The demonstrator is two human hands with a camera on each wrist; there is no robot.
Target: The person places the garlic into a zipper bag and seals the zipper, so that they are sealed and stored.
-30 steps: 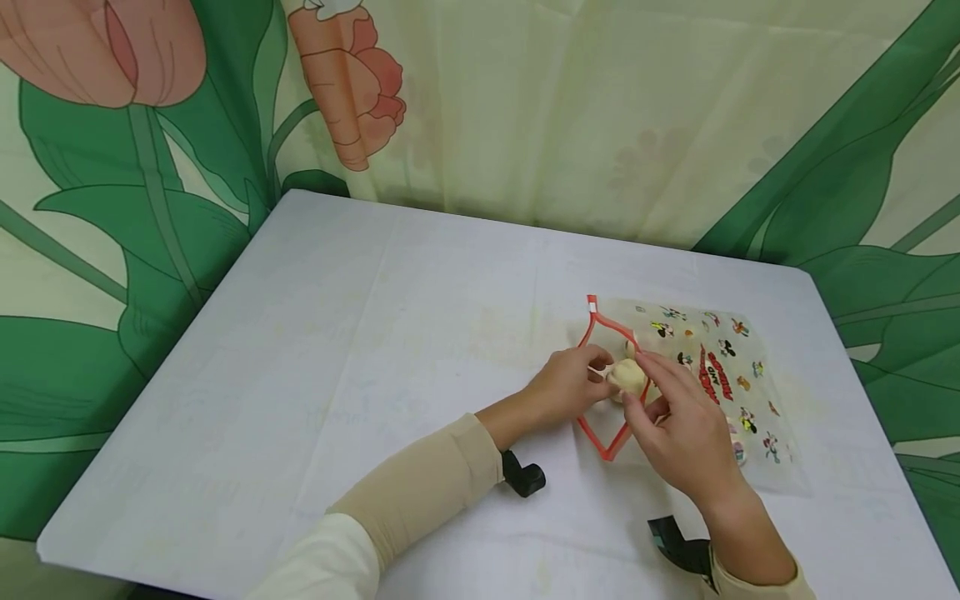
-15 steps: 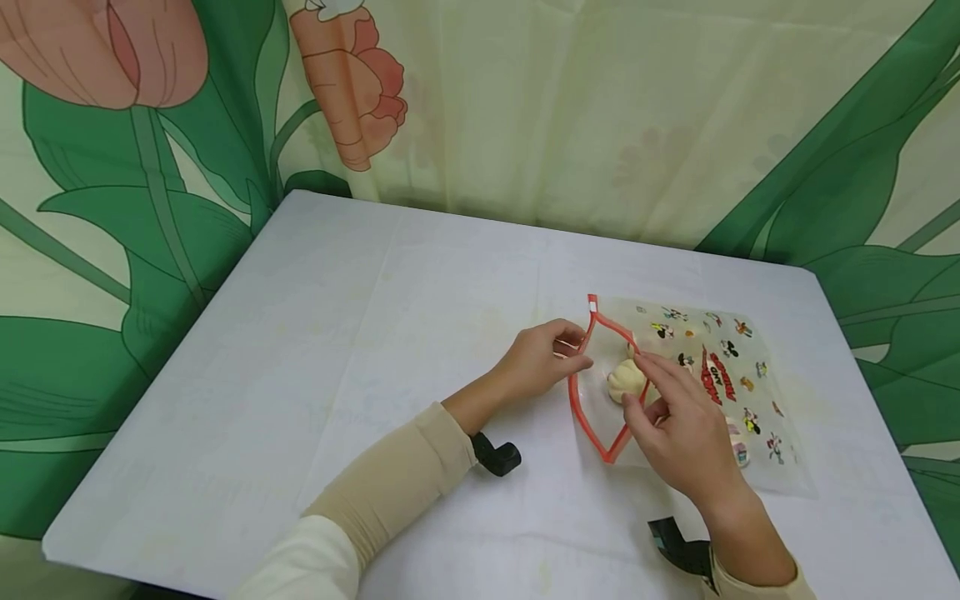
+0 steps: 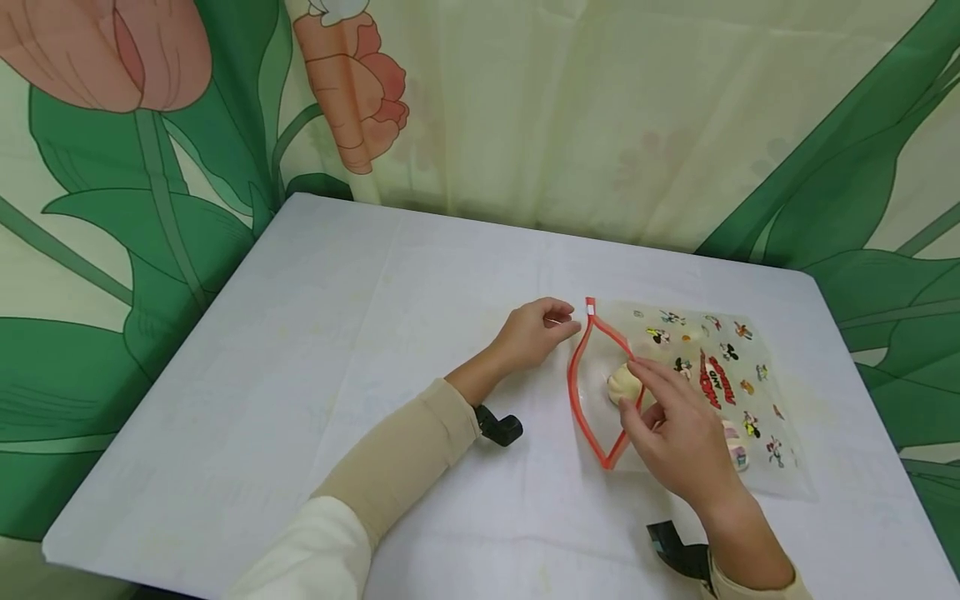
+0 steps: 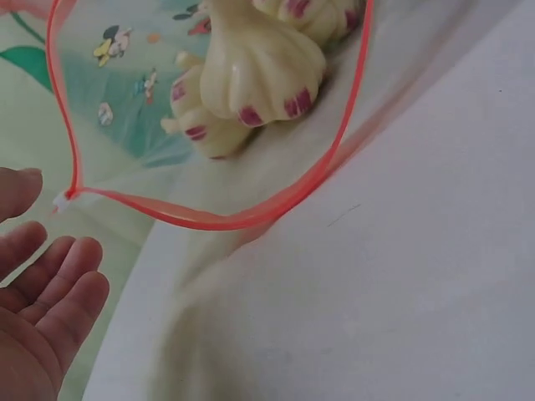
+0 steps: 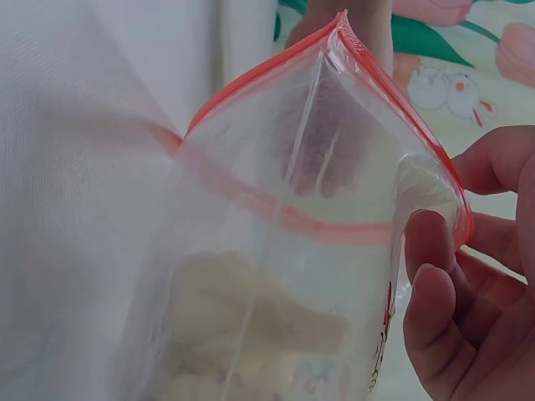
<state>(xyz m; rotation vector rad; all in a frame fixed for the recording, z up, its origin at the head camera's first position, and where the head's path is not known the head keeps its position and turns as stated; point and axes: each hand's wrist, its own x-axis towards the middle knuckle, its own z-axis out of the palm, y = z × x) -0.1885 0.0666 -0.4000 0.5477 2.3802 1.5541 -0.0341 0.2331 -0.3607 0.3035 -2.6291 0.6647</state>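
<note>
A clear zip bag (image 3: 750, 387) with cartoon prints and a red zip rim lies on the right of the table, its mouth gaping to the left. Just inside the mouth is a garlic bulb (image 3: 621, 386); the left wrist view shows it as a cream garlic bulb (image 4: 263, 71) with purple marks, above others like it. My right hand (image 3: 682, 442) pinches the upper red edge between thumb and fingers, as the right wrist view confirms. Beside the rim's far corner, my left hand (image 3: 528, 335) has loosely bent fingers with nothing in them.
The white-covered table (image 3: 360, 350) reaches widely to the left of the bag. Behind it hangs a printed curtain (image 3: 540, 117). Black wrist mounts (image 3: 500, 427) stick out below both forearms. Purple-marked pale contents (image 3: 735, 447) show through the bag's near right part.
My left hand has let go of the garlic bulb, come out of the bag's mouth to the left, then shifted toward the rim's far corner. The right hand keeps its pinch, nearly still.
</note>
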